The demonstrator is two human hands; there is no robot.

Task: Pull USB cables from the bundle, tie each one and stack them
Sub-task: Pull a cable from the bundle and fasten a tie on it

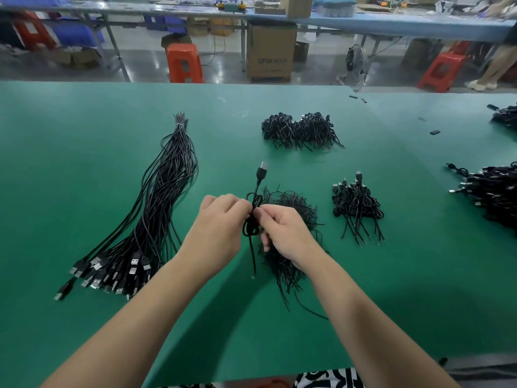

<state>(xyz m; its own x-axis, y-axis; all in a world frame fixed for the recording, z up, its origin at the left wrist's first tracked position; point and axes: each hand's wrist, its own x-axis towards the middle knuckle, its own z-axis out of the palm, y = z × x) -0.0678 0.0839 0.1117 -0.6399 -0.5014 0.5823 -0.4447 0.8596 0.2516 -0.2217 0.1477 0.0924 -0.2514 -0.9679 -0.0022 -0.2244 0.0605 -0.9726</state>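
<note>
A long bundle of black USB cables [156, 208] lies on the left of the green table [84, 135], tied at its far end, plugs fanned out near me. My left hand [221, 228] and my right hand [282, 231] both pinch one coiled black USB cable [253, 217] above the table's middle. Its plug [262, 170] points away from me and its loose tail hangs down toward me. A small stack of tied cables [356, 204] sits to the right of my hands.
A heap of thin black twist ties [291, 242] lies under my right hand. Another stack of tied cables [300, 130] rests farther back. More cable piles [495, 194] lie at the right edge. Red stools and cardboard boxes stand beyond the table.
</note>
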